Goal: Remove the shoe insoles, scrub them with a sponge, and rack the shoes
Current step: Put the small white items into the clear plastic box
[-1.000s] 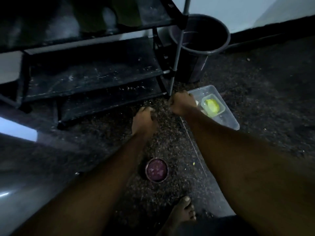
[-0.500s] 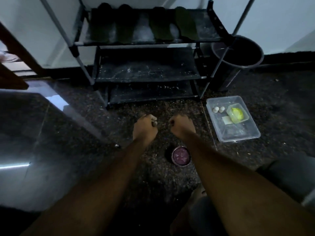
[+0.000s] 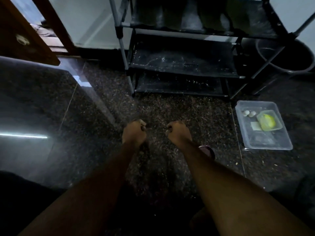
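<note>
the hands have drawn a little apart since the earlier frame, and the right forearm now covers part of the small bowl (image 3: pixel 207 151) that lay clear between the arms. the left hand (image 3: pixel 134 133) and right hand (image 3: pixel 179 133) hang over the dark speckled floor (image 3: pixel 170 108), each curled into a fist with nothing visible in it. far ahead stands the shoe rack (image 3: pixel 184 65); a row of dark shoes (image 3: pixel 170 14) sits on its top shelf, too dim to make out further. to the right, a clear plastic container (image 3: pixel 279 143) rests on the floor with the yellow sponge (image 3: pixel 266 122) inside. a dark bucket (image 3: pixel 289 57) stands behind the rack's right end.
</note>
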